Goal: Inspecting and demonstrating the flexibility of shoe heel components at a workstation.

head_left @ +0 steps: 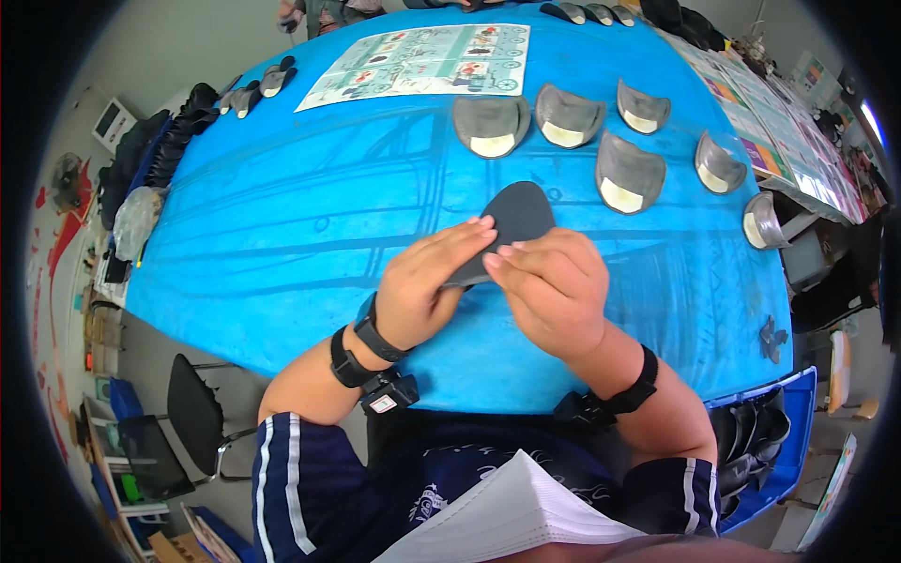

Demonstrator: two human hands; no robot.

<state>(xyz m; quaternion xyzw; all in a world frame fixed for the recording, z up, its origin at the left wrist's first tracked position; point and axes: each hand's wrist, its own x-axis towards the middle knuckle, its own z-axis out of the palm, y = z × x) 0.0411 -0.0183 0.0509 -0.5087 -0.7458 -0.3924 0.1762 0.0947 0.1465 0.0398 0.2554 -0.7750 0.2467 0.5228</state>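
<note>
A dark grey insole, its rounded end pointing away from me, is held just above the blue table cover in front of my chest. My left hand grips it from the left, fingertips flat on its upper face and thumb underneath. From the right, my right hand closes on it, thumb and fingers pinched together near its middle. Whatever lies between those fingertips is too small to make out. The insole's near end is partly hidden by both hands.
Several grey cupped pads with cream patches, among them one pad, lie beyond my right hand. A printed sheet lies farther back. Dark insoles sit at the far left edge. A blue crate of black shoes stands at the right.
</note>
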